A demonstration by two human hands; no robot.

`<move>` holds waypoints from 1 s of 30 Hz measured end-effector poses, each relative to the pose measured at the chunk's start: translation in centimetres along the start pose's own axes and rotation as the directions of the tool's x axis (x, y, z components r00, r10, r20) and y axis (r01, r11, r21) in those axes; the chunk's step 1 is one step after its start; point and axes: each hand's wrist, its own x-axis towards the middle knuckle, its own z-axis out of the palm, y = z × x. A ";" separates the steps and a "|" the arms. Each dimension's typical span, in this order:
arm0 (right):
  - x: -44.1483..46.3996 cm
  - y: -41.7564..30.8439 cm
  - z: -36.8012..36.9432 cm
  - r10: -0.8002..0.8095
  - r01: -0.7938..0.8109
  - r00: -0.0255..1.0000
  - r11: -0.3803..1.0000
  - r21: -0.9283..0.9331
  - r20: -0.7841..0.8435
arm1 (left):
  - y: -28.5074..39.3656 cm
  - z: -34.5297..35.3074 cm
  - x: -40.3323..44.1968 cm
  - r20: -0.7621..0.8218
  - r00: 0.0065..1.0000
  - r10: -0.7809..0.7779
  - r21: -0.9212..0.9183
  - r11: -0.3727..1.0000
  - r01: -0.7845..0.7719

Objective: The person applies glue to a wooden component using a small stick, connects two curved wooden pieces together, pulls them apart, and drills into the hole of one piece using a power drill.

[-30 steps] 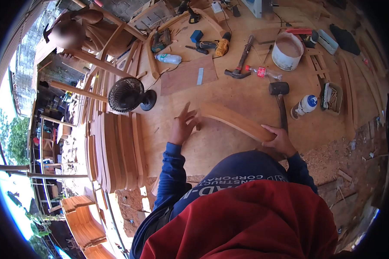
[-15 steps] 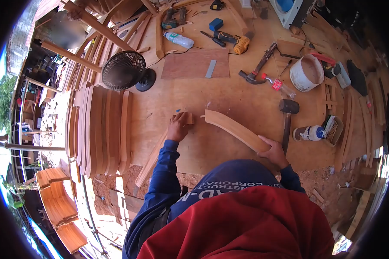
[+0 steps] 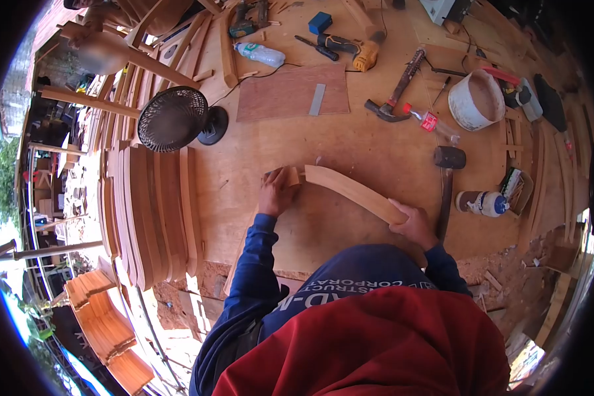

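My right hand (image 3: 414, 224) is closed around the near end of a curved wooden piece (image 3: 350, 189), which arches over the workbench with its far end pointing left. A small tenon seems to stick out of that far end. My left hand (image 3: 278, 193) grips the end of a second wooden piece (image 3: 294, 176), most of which is hidden behind my hand and forearm. The two ends lie close together, end to end; whether they touch I cannot tell.
On the plywood bench (image 3: 244, 224) are a mallet (image 3: 449, 162), claw hammer (image 3: 399, 92), white bucket (image 3: 474, 102), glue bottle (image 3: 482, 203), cordless drill (image 3: 356, 51) and fan (image 3: 173, 119). Stacked curved boards (image 3: 155, 211) stand left. Another person (image 3: 135, 16) is at the far left.
The gap between the two wooden ends has narrowed, with the curved piece now close against the piece in my left hand. The camera view has shifted slightly.
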 end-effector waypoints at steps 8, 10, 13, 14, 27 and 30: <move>0.6 0.7 0.2 -0.015 0.017 0.999 0.999 -0.045 0.034 | -0.1 0.3 0.0 0.063 0.998 0.021 -0.017 1.000 -0.020; 0.8 0.8 0.0 -0.032 0.035 0.998 0.998 -0.047 0.051 | -0.4 0.1 0.3 0.069 0.998 0.002 -0.046 0.999 0.001; 1.2 0.6 -0.6 -0.047 0.053 0.993 0.997 -0.057 0.104 | -0.3 -1.1 1.6 0.136 0.990 0.042 -0.108 0.994 -0.028; 1.2 0.4 -0.8 -0.046 0.053 0.991 0.997 -0.060 0.126 | -0.1 -1.5 2.2 0.158 0.985 0.063 -0.152 0.988 -0.039; 5.9 -1.9 -0.9 0.026 0.003 0.974 0.992 -0.126 0.226 | -3.6 -1.4 5.0 0.192 0.966 0.174 -0.481 0.874 -0.061; 6.6 -3.6 -1.1 0.054 0.003 0.966 0.976 -0.219 0.253 | -5.3 -2.3 5.6 0.330 0.932 0.152 -0.588 0.806 0.077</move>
